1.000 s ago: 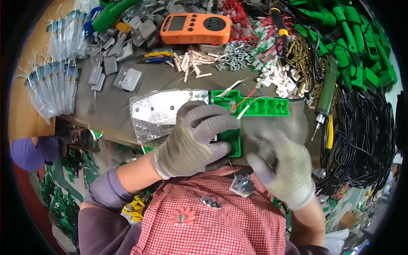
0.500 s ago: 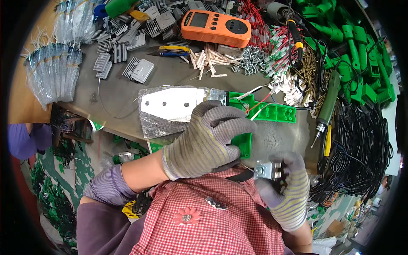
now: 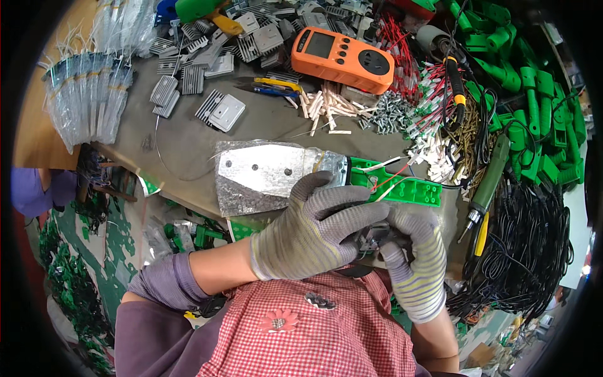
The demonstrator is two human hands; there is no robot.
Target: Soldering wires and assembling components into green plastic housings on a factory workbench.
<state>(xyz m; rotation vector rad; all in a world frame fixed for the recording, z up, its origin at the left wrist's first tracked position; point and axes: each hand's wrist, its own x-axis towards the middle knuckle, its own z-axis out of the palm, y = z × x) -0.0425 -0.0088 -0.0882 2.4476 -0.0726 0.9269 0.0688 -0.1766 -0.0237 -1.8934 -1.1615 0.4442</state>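
Observation:
My left hand (image 3: 314, 229), in a grey striped glove, has its fingers curled beside the green plastic housing half (image 3: 414, 192); its palm side is hidden. Close against it, my gloved right hand (image 3: 416, 264) pinches a small silver metal part (image 3: 373, 237), partly covered by the fingers of both hands. Whether the left fingers also grip something is hard to make out. Left of the housing lies a silver plate in clear bubble wrap (image 3: 260, 173), its end meeting the green housing. A red wire (image 3: 392, 177) and white wires come out over the housing.
An orange meter (image 3: 342, 58) stands at the back, before grey finned metal blocks (image 3: 220, 113), white sticks (image 3: 326, 107) and screws (image 3: 389, 113). At right are a green electric screwdriver (image 3: 490, 179), coiled black cables (image 3: 521, 235) and green handles (image 3: 534, 94). Wrapped plates (image 3: 88, 100) lie left.
My right hand has moved up and left, bringing the silver metal part to my left hand. The bench things sit slightly lower and further right in view.

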